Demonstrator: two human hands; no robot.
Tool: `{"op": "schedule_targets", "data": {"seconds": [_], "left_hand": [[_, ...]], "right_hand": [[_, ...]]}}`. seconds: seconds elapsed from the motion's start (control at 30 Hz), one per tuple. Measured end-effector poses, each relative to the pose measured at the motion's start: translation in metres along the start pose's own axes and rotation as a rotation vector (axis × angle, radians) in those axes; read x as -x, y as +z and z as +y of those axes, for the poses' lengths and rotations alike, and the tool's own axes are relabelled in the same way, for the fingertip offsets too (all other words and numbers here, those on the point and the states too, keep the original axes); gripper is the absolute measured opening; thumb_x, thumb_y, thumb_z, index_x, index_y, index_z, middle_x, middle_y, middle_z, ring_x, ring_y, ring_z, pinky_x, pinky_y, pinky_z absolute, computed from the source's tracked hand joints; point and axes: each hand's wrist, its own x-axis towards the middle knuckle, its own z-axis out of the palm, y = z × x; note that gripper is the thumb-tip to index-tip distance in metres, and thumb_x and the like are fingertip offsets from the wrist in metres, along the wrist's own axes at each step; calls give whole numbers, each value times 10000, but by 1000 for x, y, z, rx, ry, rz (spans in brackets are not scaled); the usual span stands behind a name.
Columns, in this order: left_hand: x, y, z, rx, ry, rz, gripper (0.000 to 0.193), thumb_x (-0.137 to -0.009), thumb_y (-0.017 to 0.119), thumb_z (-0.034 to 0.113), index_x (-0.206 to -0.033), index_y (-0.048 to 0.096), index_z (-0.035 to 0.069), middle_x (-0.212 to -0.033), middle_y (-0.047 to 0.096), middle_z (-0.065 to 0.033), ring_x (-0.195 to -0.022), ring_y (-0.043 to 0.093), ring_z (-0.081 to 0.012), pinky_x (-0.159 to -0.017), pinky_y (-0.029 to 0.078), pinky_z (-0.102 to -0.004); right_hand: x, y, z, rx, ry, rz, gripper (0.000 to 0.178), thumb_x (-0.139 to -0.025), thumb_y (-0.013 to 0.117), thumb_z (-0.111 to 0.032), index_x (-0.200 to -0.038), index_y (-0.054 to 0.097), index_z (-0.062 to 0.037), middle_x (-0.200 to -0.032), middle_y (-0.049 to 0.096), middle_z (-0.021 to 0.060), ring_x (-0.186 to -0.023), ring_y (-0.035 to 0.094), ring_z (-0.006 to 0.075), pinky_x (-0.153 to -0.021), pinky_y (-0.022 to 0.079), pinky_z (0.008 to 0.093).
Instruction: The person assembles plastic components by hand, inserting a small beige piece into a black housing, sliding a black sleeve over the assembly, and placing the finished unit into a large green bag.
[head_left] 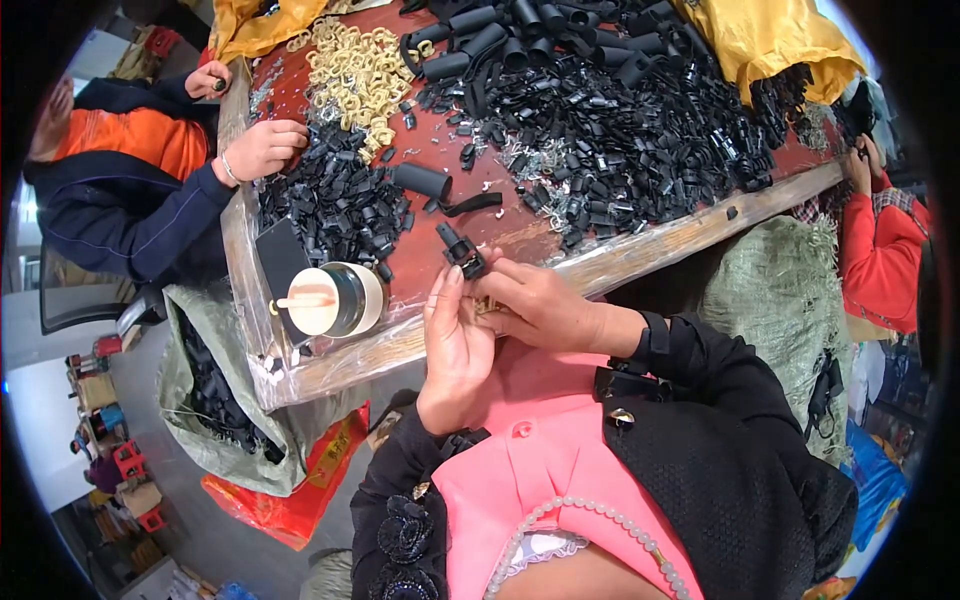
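Note:
Near the front edge of the table, my left hand pinches a small black plastic part between thumb and fingers. My right hand is closed against the same part from the right, and its fingertips touch the part's lower end. Something small and yellowish shows under the right fingers; its kind is too hidden to tell. Just beyond my hands lies a black cylinder with a black strap. A white and black cup stands to the left.
Heaps of black plastic parts and cream-coloured rings cover much of the red table. Its wooden rim runs before me. A co-worker's hand reaches in from the left; another person in red sits right. An open sack stands at left.

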Motion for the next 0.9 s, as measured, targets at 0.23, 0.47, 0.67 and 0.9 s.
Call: {"op": "schedule_targets", "data": {"seconds": [0.23,0.47,0.67,0.9], "left_hand": [[7,-1,2,-62,13,-8,239,-827,448,93,-1041,456,-14,-992,541,-129,-923,538,-208,-788,448,-317],[3,-2,4,-125,-50,-29,267,-814,467,59,-1067,448,-23,-985,542,-123,-898,550,-198,-788,458,-312],[-3,-7,9,-138,-73,-26,290,-802,489,45,-1076,447,-38,-994,540,-109,-885,549,-174,-783,459,-302],[2,-10,7,-191,-48,-58,294,-799,494,37,-1079,451,-40,-1001,539,-107,-885,547,-169,-781,458,-299]], "right_hand": [[3,-32,0,-441,485,48,115,-835,471,-154,-864,468,-43,-689,504,41,-567,469,108,-500,387,227],[-15,-40,8,-1041,648,-51,142,-869,425,-215,-862,431,-73,-581,454,2,-433,331,38,-395,265,174],[-24,-25,7,-1417,722,45,186,-870,418,-255,-857,411,-70,-559,425,-11,-408,299,31,-370,229,170],[-20,-32,-1,-973,698,-134,166,-883,389,-233,-877,412,-69,-593,428,-17,-445,333,27,-382,263,169]]}}
